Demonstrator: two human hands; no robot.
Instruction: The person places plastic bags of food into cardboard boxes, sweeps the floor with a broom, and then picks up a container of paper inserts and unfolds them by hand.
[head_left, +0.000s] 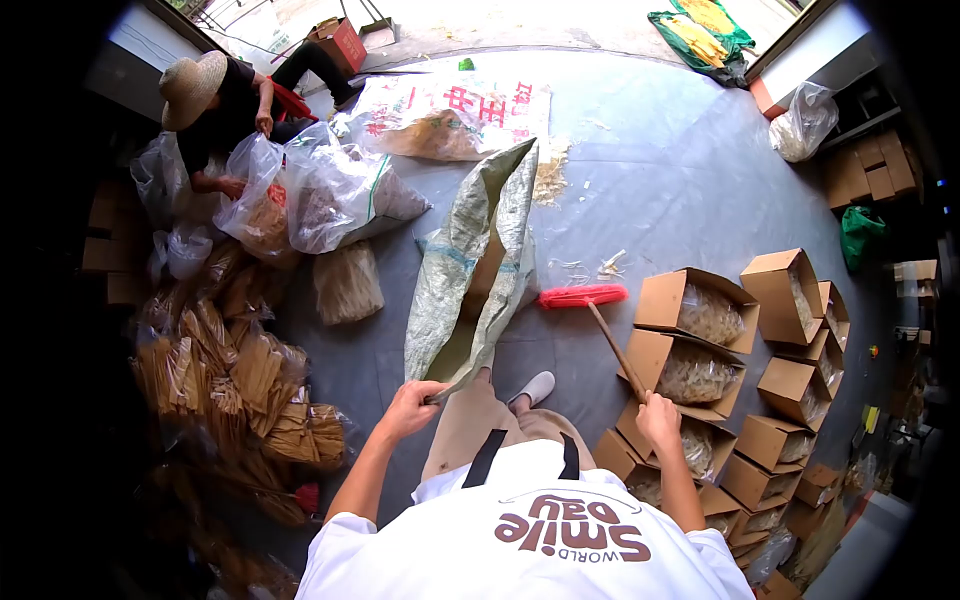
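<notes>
My left hand [412, 408] is closed on the near rim of a large greenish-grey woven sack [446, 268]. The sack's mouth gapes, and its far end leans away across the floor. My right hand [658, 420] grips the wooden handle of a broom [618, 350]. Its red bristle head [583, 296] rests on the grey floor, just right of the sack. A few pale scraps [612, 265] lie on the floor beyond the bristles.
Open cardboard boxes [692, 312] with bagged pale contents crowd the right. Brown dried bundles [225, 385] are piled at left. A person in a straw hat [192, 90] sits at upper left, handling a clear plastic bag [255, 190]. A printed sack [440, 120] lies ahead.
</notes>
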